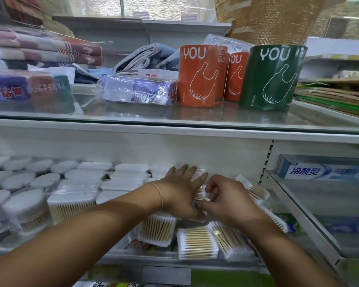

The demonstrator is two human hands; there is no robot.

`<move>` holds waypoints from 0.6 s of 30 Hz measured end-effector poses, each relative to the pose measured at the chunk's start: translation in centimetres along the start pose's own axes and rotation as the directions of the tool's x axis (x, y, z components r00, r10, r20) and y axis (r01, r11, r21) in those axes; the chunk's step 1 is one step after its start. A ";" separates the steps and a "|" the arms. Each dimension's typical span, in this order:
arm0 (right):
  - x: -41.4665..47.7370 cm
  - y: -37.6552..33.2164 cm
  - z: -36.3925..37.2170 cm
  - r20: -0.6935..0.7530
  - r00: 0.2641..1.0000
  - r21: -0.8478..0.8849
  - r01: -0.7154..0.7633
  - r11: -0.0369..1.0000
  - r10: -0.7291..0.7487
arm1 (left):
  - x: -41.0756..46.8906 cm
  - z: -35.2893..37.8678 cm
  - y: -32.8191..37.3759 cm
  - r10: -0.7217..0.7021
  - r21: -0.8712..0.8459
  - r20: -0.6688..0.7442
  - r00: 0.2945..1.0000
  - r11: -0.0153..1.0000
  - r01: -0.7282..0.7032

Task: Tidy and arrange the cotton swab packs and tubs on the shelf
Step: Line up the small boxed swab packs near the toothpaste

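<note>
White metal shelving (pixel 195 148) beneath a glass-topped upper shelf (pixel 133 116), a daylit window (pixel 158 6) behind, soft even light.

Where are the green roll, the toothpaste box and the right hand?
green roll (pixel 272 77), head view, middle of its front label.
toothpaste box (pixel 321 169), head view, middle of its front face.
right hand (pixel 229 200), head view, back of the hand.

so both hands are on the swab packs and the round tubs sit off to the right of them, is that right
Not quite: in the head view the round tubs stand to the left of the hands, not the right. The rest holds: the left hand and the right hand are both on the swab packs.
</note>
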State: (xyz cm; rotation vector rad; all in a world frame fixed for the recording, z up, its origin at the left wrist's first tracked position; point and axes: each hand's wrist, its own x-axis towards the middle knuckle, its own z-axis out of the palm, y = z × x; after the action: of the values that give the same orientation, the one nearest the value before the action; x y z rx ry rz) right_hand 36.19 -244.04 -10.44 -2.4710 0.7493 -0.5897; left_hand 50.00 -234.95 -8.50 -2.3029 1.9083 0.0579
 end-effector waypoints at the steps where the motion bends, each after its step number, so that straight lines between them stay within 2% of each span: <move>1: -0.1 0.0 0.1 -0.007 1.000 0.005 0.002 1.000 -0.002 | 0.1 0.1 0.1 -0.004 -0.017 -0.007 1.000 1.000 0.004; 5: -0.4 0.0 0.2 -0.011 1.000 0.017 -0.001 1.000 0.001 | 0.6 0.5 0.2 -0.011 0.004 -0.011 1.000 1.000 0.011; 13: -4.9 0.7 -1.7 0.062 0.997 0.218 -0.059 0.974 0.046 | 0.7 0.8 0.3 -0.010 0.065 -0.036 0.999 0.998 0.013; 18: -8.1 -0.1 -2.9 0.211 0.977 -0.004 -0.031 1.000 0.031 | 0.7 0.8 0.4 -0.017 0.048 -0.041 0.999 0.999 0.019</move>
State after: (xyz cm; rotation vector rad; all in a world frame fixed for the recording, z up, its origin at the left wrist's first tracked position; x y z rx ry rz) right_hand 28.54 -240.07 -10.18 -2.4689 0.7016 -0.3078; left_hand 49.83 -235.57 -9.44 -2.3065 1.8866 -0.0375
